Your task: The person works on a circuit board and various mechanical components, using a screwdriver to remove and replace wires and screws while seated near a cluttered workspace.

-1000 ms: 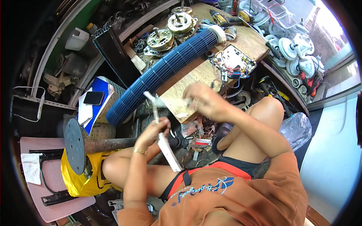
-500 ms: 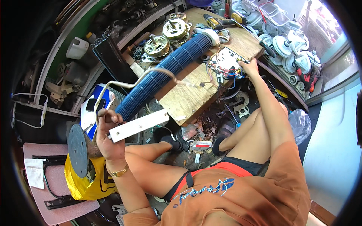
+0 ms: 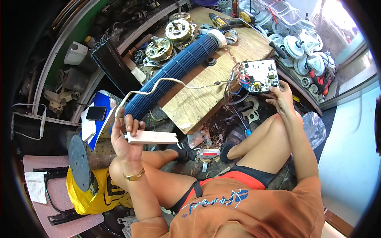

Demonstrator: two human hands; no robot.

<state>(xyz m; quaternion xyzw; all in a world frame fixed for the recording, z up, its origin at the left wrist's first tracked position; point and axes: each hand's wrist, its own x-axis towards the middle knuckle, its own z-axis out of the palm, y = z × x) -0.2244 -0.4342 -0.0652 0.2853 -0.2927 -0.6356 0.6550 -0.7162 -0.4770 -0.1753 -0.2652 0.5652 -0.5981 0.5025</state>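
My left hand [image 3: 127,139] is closed on a long white plastic strip [image 3: 154,137], held above my left thigh. A pale cable [image 3: 162,80] runs from that hand in an arc over the bench toward the wires of a circuit board [image 3: 260,73]. My right hand [image 3: 281,96] grips the board's lower right corner, beyond the bench's right side. Coloured wires [image 3: 243,79] bunch along its left edge. Next to the cable, a long blue cylindrical fan rotor [image 3: 174,71] with a white end lies slanting across the bench's left side.
The wooden bench [image 3: 198,99] carries motors [image 3: 177,30] and a yellow-black drill [image 3: 224,20]. White plastic parts [image 3: 295,45] are piled at the far right. A phone [image 3: 96,113] lies on papers at left, near a round metal plate [image 3: 79,162]. Scraps [image 3: 214,137] litter the floor.
The circuit board has moved right and toward me, lifted in my right hand. My left hand has shifted slightly right and lower, and the white strip has turned to lie more level.
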